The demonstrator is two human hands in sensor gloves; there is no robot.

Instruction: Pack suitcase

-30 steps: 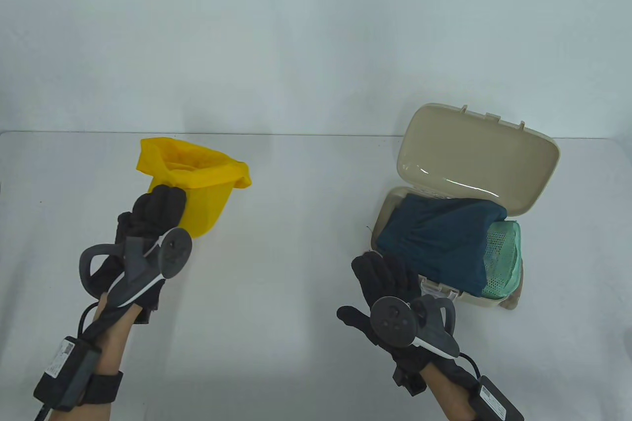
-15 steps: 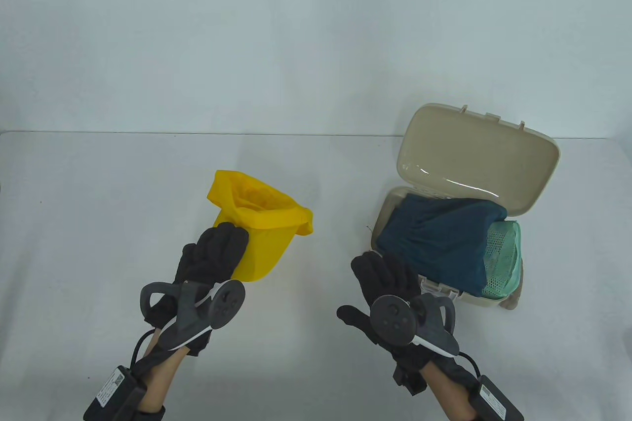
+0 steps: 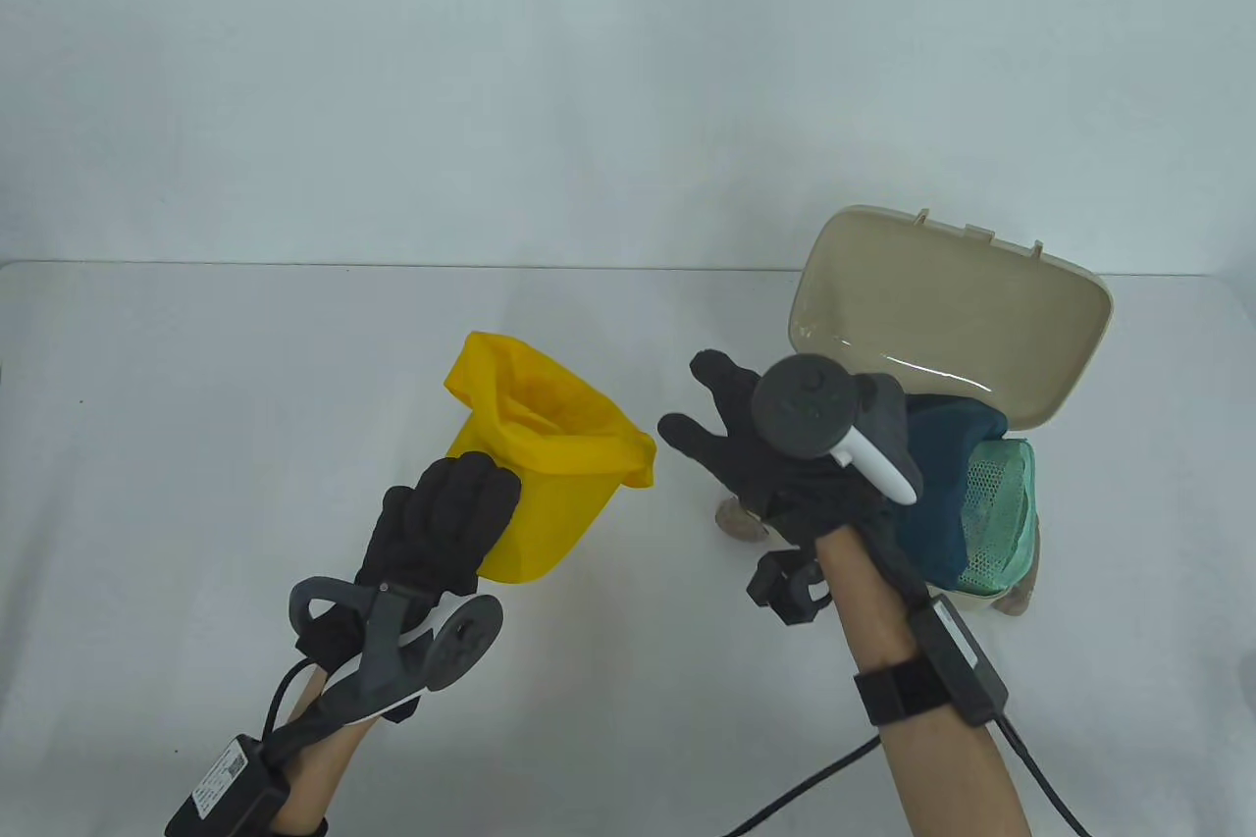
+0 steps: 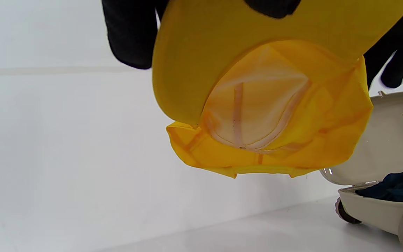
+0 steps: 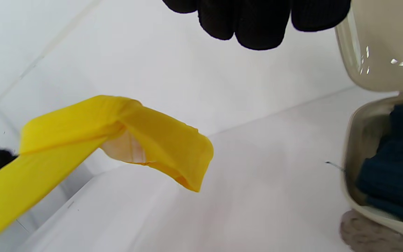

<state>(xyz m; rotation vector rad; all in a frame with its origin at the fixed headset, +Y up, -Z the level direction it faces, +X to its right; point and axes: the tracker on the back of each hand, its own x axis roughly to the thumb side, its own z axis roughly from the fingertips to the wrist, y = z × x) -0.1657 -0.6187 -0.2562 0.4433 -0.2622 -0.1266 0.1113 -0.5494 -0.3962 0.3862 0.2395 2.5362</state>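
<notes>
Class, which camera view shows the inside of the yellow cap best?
The left wrist view: the yellow cap faces it, showing pale lining and seams. The table view gives only a slanted look into the crown; the right wrist view sees it edge-on.

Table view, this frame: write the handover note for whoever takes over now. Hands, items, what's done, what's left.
Left hand: holds the yellow cap by its brim, off the table, left of the suitcase.
Right hand: open, fingers spread, between cap and suitcase, holding nothing.
Suitcase: lid up; a dark blue garment and a green mesh pouch are inside.
Done: those two items are packed.
Left: put the cap in, probably with the right hand's help, then close the lid.
</notes>
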